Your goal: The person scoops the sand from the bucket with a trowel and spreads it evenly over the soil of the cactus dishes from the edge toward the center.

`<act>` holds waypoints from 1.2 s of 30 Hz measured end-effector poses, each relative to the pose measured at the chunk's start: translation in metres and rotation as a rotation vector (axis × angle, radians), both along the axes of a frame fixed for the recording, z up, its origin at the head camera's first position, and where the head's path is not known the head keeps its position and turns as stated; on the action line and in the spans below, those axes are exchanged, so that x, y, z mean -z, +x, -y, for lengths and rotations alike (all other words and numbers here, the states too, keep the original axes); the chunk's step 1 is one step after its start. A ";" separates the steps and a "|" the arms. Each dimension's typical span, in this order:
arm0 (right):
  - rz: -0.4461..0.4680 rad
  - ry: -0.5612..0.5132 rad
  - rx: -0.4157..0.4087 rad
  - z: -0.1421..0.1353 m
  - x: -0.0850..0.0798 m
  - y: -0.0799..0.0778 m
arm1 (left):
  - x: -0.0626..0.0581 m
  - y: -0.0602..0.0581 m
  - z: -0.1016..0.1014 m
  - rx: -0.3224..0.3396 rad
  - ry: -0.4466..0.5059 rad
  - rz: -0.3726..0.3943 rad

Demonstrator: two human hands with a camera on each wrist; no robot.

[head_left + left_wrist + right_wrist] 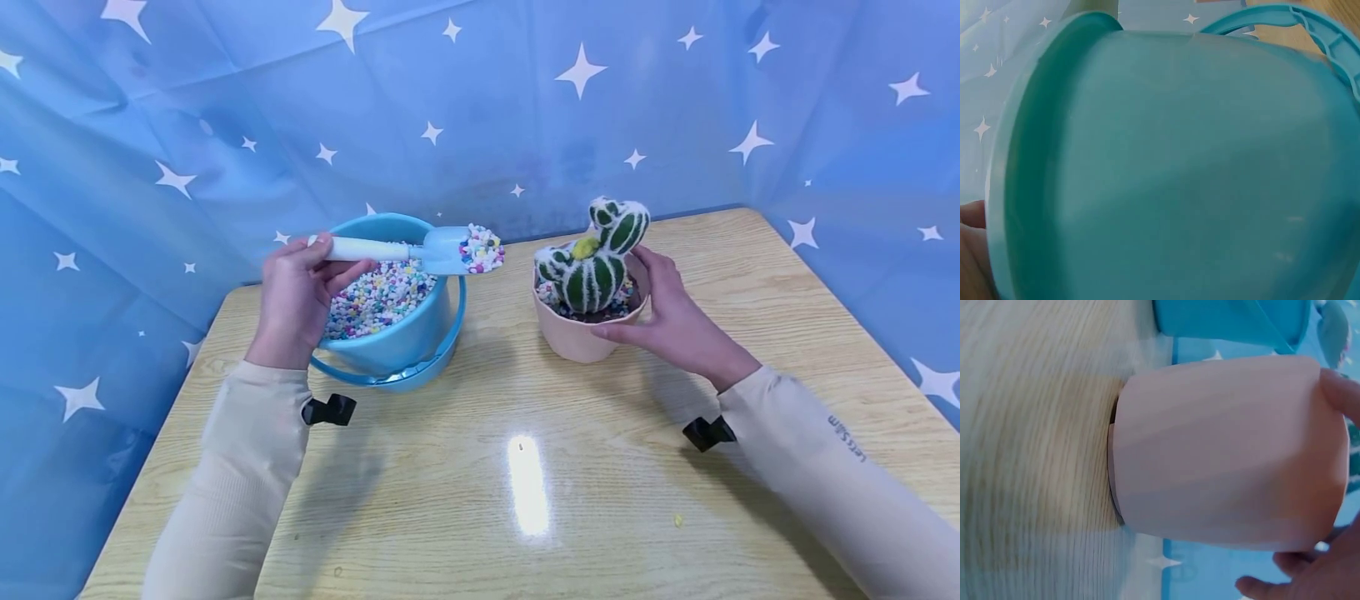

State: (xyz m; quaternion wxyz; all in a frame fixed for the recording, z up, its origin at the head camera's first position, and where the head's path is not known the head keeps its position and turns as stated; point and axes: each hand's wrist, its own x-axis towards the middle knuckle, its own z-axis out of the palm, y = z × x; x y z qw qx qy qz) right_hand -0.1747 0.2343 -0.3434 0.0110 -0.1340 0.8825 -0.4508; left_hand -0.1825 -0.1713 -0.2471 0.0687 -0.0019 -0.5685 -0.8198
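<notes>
My left hand (296, 287) pinches the white handle of a small trowel (444, 248), held level above a blue bucket (412, 333). Multicoloured pebbles (480, 250) lie on the front of its light-blue blade, which reaches past the bucket's right rim. More pebbles (382, 300) fill the bucket. With thumb and fingers at its rim, my right hand (678, 321) grips a pink pot (573, 337). A green-and-white cactus (592, 279) with a yellow tuft stands in it, some pebbles and dark soil around its base. The bucket's wall (1197, 162) blocks most of the left wrist view.
The bucket's blue handle (453, 321) hangs down around its front right side. Both containers are on a wooden table (450, 500), with a blue star-patterned cloth (510, 108) behind and beside it. A small yellow bit (678, 520) lies near the front right.
</notes>
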 end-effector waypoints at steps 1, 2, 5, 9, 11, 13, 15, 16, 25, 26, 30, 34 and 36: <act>-0.016 0.004 0.010 0.000 0.001 0.000 | 0.000 0.000 -0.001 0.001 -0.003 0.001; -0.035 0.010 0.019 0.001 0.002 0.000 | 0.000 0.000 -0.002 0.002 -0.006 0.002; -0.068 0.015 0.014 0.002 0.003 -0.001 | 0.001 -0.001 -0.004 0.002 -0.021 0.007; -0.028 0.015 -0.019 -0.001 0.001 0.000 | 0.000 -0.002 -0.008 0.011 -0.032 0.013; -0.019 0.020 -0.016 -0.003 0.001 0.001 | 0.000 -0.002 -0.010 0.024 -0.037 0.011; -0.037 0.034 -0.005 -0.002 0.002 0.001 | -0.001 -0.001 -0.013 0.040 -0.046 0.011; -0.077 0.044 0.007 -0.001 0.004 0.001 | -0.001 -0.001 -0.015 0.055 -0.055 0.010; -0.097 0.049 0.010 0.000 0.004 0.001 | -0.001 -0.001 -0.016 0.062 -0.058 0.009; -0.081 0.064 0.009 0.000 -0.001 0.005 | 0.000 -0.002 -0.020 0.074 -0.095 0.019; -0.082 0.068 0.017 0.000 -0.001 0.005 | 0.000 -0.002 -0.020 0.072 -0.096 0.024; -0.118 0.079 0.038 0.002 0.001 0.004 | 0.001 -0.002 -0.022 0.068 -0.104 0.042; -0.132 0.082 0.019 0.002 0.001 0.004 | 0.001 -0.002 -0.023 0.061 -0.125 0.048; -0.112 0.081 0.008 0.001 0.000 0.005 | 0.001 -0.001 -0.024 0.053 -0.140 0.049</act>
